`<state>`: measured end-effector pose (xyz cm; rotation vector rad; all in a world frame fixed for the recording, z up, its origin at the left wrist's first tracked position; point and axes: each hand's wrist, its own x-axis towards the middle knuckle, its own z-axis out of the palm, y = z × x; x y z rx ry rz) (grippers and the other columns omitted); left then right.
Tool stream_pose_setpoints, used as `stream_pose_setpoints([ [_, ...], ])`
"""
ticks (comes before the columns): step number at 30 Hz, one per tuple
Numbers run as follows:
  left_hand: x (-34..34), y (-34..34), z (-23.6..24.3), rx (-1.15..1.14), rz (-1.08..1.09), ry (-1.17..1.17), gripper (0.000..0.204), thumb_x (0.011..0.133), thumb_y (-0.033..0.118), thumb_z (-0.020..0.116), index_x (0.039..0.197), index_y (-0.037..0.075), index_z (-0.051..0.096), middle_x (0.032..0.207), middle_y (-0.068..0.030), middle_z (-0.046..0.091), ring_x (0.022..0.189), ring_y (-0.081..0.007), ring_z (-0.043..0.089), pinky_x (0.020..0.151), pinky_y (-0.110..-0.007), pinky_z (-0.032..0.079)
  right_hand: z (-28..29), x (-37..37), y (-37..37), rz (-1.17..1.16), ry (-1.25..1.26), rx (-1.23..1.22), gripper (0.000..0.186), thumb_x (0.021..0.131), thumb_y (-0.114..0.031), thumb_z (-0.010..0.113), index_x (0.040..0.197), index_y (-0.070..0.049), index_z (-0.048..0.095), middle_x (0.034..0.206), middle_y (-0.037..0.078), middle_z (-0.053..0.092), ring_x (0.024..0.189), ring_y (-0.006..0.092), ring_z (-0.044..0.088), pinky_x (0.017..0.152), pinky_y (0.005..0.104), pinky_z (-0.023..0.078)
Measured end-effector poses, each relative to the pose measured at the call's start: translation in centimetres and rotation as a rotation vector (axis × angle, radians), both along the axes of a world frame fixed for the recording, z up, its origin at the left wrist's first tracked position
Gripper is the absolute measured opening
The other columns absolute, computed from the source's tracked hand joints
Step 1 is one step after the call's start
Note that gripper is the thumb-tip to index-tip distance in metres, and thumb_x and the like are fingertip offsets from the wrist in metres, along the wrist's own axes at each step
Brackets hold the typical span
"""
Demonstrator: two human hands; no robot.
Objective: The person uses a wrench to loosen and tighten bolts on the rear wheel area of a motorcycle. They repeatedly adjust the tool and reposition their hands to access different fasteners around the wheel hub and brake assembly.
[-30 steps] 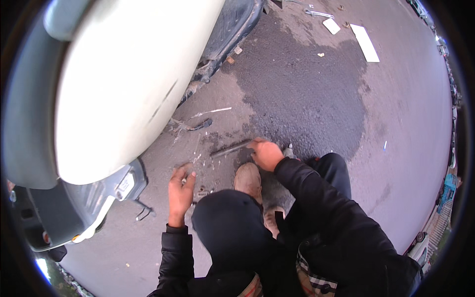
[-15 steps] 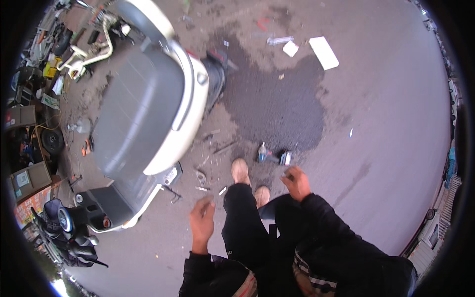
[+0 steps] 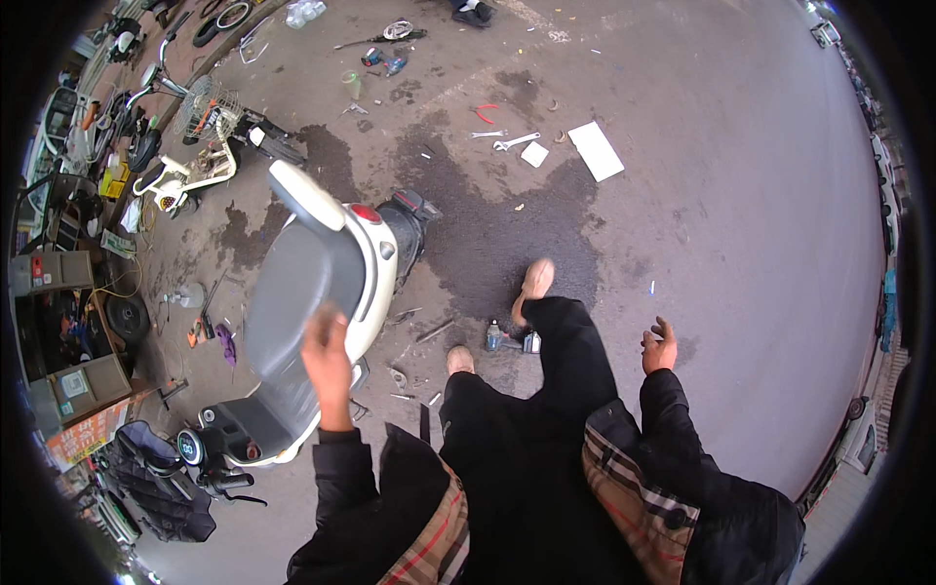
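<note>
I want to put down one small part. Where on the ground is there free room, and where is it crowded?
Widest is the grey pavement right of the flat white rectangular sheet. A smaller patch lies between the cream grey-seated scooter and the black left sleeve. Crowded: around the beige left shoe, with a blue-black power tool and small metal pieces.

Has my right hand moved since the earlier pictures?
Yes. Judged against the cordless power tool on the ground, your right hand has moved rightward in the view, away from it.
</note>
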<state>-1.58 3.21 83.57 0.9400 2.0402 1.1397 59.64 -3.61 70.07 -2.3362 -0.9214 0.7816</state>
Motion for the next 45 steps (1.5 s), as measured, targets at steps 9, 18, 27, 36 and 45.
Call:
stream_pose_setpoints([
  [9,-1.1,20.9,-2.1,0.095,0.465,-0.002,0.074,0.092,0.035,0.081,0.14,-0.013,0.052,0.139,-0.0264,0.061,0.126,-0.0318,0.062,0.107,-0.039,0.048,-9.7,9.8,21.1,0.157,0.252,-0.246,0.047,0.092,-0.012,0.068,0.138,-0.004,0.062,0.115,0.016,0.073,0.082,0.0225,0.074,0.063,0.0359,0.059],
  [18,1.5,22.9,-3.8,-0.008,0.721,0.238,0.054,0.089,0.019,0.081,0.132,-0.006,0.061,0.119,-0.0174,0.07,0.104,-0.0251,0.069,0.093,-0.037,0.054,-11.8,12.1,45.9,0.466,0.206,-0.319,0.04,0.093,-0.014,0.069,0.131,-0.005,0.066,0.113,0.013,0.074,0.088,0.0204,0.073,0.065,0.0338,0.059],
  [27,1.4,20.9,-3.6,-0.086,1.116,0.282,0.051,0.094,0.025,0.074,0.132,-0.005,0.061,0.131,-0.0202,0.062,0.118,-0.0321,0.064,0.098,-0.044,0.054,-31.2,2.1,69.0,1.002,-0.006,-0.322,0.033,0.09,-0.022,0.075,0.119,-0.005,0.072,0.103,0.015,0.077,0.096,0.0292,0.075,0.088,0.0393,0.057],
  [36,3.8,29.2,-4.8,-0.204,1.393,0.646,0.077,0.104,0.062,0.051,0.161,0.014,0.033,0.158,-0.0161,0.043,0.143,-0.0384,0.047,0.118,-0.058,0.042,-64.6,-6.2,84.0,1.526,-0.298,-0.396,0.053,0.087,-0.022,0.08,0.133,-0.001,0.064,0.121,0.024,0.07,0.109,0.0409,0.068,0.094,0.0493,0.054],
  [45,3.3,32.2,-6.1,-0.33,1.469,0.627,0.06,0.107,0.051,0.046,0.156,0.015,0.043,0.153,-0.0117,0.05,0.14,-0.0346,0.05,0.115,-0.056,0.046,-70.9,-9.5,84.2,1.731,-0.653,-0.334,0.039,0.086,-0.021,0.079,0.118,-0.006,0.062,0.117,0.021,0.062,0.115,0.0427,0.06,0.093,0.0552,0.052],
])
